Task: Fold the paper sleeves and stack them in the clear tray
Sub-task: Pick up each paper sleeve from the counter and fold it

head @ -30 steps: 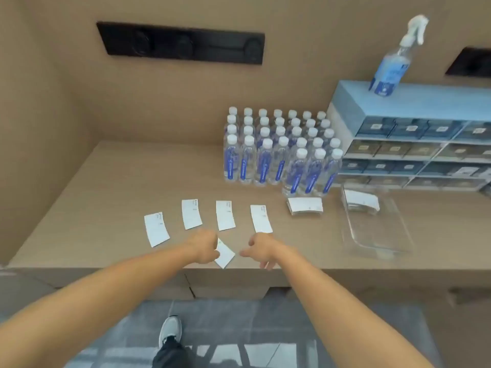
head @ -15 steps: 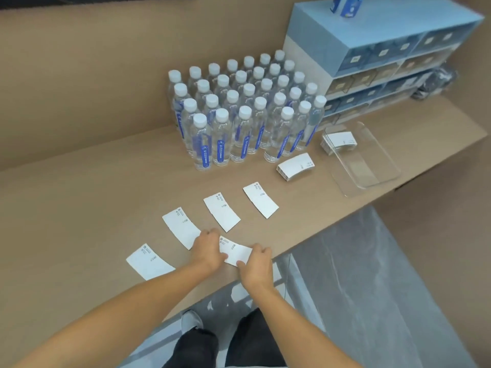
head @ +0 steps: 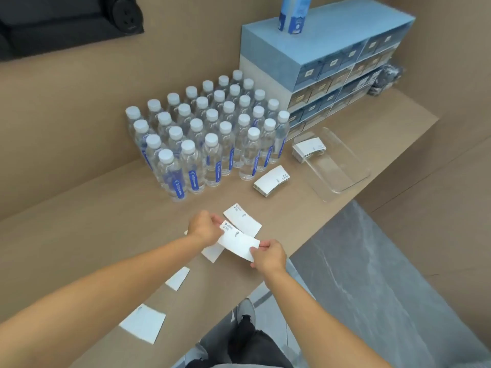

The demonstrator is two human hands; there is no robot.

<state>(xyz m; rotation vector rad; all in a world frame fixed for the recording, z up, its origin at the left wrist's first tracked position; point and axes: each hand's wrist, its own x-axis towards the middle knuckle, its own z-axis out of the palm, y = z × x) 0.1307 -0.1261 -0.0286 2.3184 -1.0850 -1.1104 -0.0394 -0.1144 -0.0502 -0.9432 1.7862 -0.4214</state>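
A flat white paper sleeve (head: pixel 237 242) is held just above the counter, my left hand (head: pixel 204 228) pinching its far end and my right hand (head: pixel 268 255) pinching its near end. Other flat sleeves lie on the counter: one behind the held one (head: pixel 244 218), one partly under it (head: pixel 212 252), one further left (head: pixel 177 278) and one near the front edge (head: pixel 143 323). A pile of unfolded sleeves (head: pixel 271 180) sits by the bottles. The clear tray (head: pixel 342 179) stands at the right with a stack of sleeves (head: pixel 309 149) in its far end.
A block of several water bottles (head: pixel 210 134) stands behind the sleeves. A blue drawer unit (head: pixel 326 57) with a spray bottle (head: pixel 293 13) on top fills the back right. The counter's front edge (head: pixel 300 248) runs just past my right hand, with grey floor below.
The sleeve that lay on the counter under both hands has been lifted and is now held by its two ends. The camera has swung further right and downward.
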